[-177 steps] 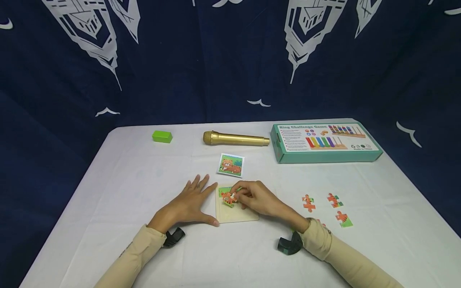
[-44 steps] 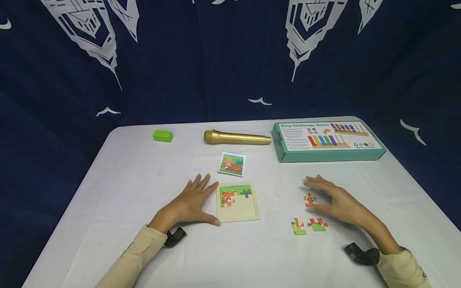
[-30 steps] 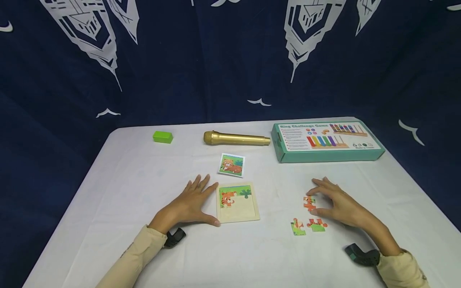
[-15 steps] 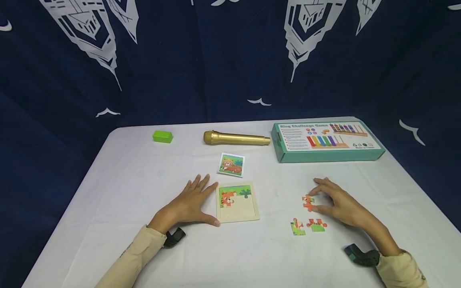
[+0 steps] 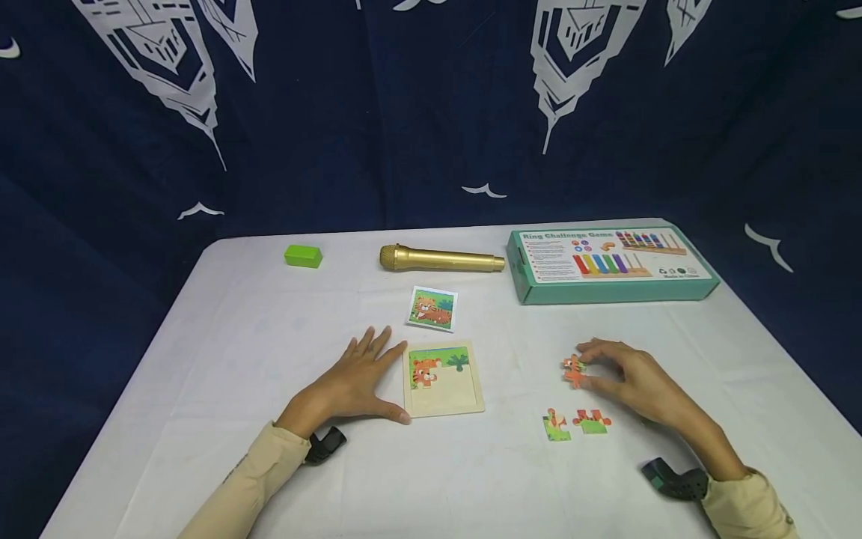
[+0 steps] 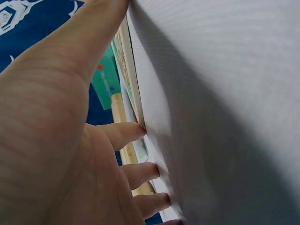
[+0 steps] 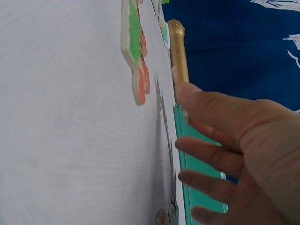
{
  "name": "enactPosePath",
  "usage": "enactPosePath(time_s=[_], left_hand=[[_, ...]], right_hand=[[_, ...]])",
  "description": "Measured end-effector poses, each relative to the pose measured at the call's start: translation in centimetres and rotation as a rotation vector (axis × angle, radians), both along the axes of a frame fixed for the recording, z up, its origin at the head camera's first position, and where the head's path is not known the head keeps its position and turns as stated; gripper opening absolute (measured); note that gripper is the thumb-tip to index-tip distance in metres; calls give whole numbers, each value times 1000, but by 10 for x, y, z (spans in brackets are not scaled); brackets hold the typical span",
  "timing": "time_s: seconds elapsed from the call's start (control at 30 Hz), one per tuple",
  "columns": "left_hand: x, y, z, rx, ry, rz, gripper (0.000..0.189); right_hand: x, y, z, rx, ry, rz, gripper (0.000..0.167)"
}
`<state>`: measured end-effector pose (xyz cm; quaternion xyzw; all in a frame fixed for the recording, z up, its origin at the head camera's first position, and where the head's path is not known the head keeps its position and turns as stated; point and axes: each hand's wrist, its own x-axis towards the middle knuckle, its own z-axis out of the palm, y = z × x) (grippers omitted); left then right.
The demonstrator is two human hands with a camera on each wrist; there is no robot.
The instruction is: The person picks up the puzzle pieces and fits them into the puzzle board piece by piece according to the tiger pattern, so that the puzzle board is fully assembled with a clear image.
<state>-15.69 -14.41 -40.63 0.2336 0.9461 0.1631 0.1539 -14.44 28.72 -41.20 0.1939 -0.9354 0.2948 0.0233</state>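
A wooden puzzle board [image 5: 451,397] lies in the middle of the table, with a tiger's face and green leaf pieces [image 5: 459,358] along its upper left part. My left hand [image 5: 353,383] rests flat with fingers spread, its thumb and index fingertips at the board's left edge. To the right, my right hand [image 5: 640,382] pinches an orange tiger puzzle piece [image 5: 573,372] between thumb and index finger, slightly raised. Below it lie two puzzle pieces, one green and orange [image 5: 556,427], the other with orange knobs [image 5: 592,423]. More pieces [image 7: 161,217] show low in the right wrist view, hidden behind the hand in the head view.
Above the board lies a tiger picture card [image 5: 432,308]. Along the back are a green block [image 5: 303,256], a gold microphone [image 5: 441,259] and a teal game box [image 5: 616,292]. A dark blue patterned cloth [image 5: 377,112] hangs behind the table.
From the board, where it held a tiger-face piece that now lies in place, my right hand has moved right. It now pinches and lifts another piece. My left hand stays put.
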Motion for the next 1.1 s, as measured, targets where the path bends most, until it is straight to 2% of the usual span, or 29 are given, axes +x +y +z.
enactPosePath(time_s=[0.13, 0.3, 0.43, 0.63, 0.87, 1.1], left_hand=[[0, 0, 0, 4, 3, -2, 118], [0, 1, 0, 0, 11, -2, 117], [-1, 0, 0, 1, 11, -5, 117], [-1, 0, 0, 4, 7, -9, 117], [0, 0, 0, 3, 10, -5, 117], [0, 0, 0, -2, 9, -2, 117]], right_hand=[[1, -1, 1, -9, 56, -25, 29], [1, -2, 2, -74, 29, -42, 25], [1, -3, 2, -104, 26, -45, 28], [0, -6, 1, -89, 52, -53, 31], [-4, -22, 2, -154, 4, 1, 26], [-14, -48, 4, -162, 21, 64, 24]])
